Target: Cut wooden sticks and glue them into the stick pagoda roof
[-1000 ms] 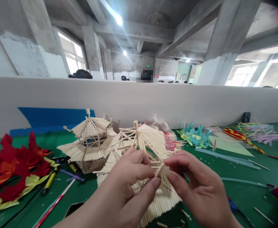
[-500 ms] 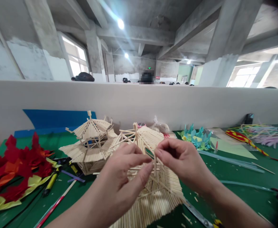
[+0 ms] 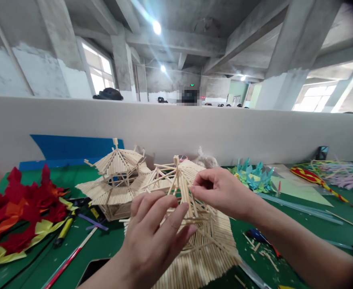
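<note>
In the middle stands a pavilion model (image 3: 206, 257) built from thin wooden sticks, its upper roof partly filled in. My right hand (image 3: 215, 188) is at the right side of that roof, thumb and forefinger pinched at a pale wooden stick (image 3: 184, 190) that slopes down from the peak. My left hand (image 3: 160, 230) reaches over the model's front left. Its fingers are bent and spread, the thumb apart from the forefinger, with nothing seen between them. Part of the lower frame is hidden behind this hand.
A second stick pavilion (image 3: 119, 162) stands behind left. Red paper leaves (image 3: 22, 204) lie at the left, a teal paper piece (image 3: 253, 174) at the back right. Scissors (image 3: 254, 275) and a blue-handled tool (image 3: 257, 235) lie right of the model. A white partition (image 3: 176, 128) bounds the back.
My right hand has shifted left and closer to the roof, and the stick now lies along its slope. My left hand has dropped slightly. The blue-handled tool and a dark tray-like edge have come into view.
</note>
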A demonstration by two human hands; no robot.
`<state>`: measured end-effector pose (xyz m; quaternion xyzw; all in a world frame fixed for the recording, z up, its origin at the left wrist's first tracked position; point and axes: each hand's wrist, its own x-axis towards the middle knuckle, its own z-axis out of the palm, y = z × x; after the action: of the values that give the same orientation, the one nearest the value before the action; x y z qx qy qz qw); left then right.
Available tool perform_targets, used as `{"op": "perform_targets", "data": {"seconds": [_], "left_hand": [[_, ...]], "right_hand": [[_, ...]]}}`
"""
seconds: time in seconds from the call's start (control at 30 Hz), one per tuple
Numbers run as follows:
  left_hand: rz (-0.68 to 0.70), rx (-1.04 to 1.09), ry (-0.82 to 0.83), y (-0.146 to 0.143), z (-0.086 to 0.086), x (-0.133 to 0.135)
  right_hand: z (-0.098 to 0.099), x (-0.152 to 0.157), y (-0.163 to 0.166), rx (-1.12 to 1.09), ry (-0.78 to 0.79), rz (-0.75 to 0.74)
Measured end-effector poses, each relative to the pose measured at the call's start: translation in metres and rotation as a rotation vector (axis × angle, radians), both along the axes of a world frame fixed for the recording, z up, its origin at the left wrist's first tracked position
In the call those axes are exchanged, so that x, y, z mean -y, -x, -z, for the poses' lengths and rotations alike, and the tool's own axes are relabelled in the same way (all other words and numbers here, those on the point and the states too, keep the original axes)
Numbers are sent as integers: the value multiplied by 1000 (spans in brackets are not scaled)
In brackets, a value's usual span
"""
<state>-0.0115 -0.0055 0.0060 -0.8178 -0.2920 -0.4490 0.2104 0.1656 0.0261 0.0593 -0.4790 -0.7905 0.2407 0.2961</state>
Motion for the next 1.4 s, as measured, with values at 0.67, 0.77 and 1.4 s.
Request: {"op": "perform_targets", "data": {"seconds": [0.67,0.77,1.4], "left_hand": [[-16,36,4,-14,7,-7],[-25,44,22,-14,8,-7],[8,92,23,-14,12,-8]], "right_hand": [[3,0,4,53,-74,18],[3,0,5,57,-82,26],[5,0,7,23,-97,33]]}}
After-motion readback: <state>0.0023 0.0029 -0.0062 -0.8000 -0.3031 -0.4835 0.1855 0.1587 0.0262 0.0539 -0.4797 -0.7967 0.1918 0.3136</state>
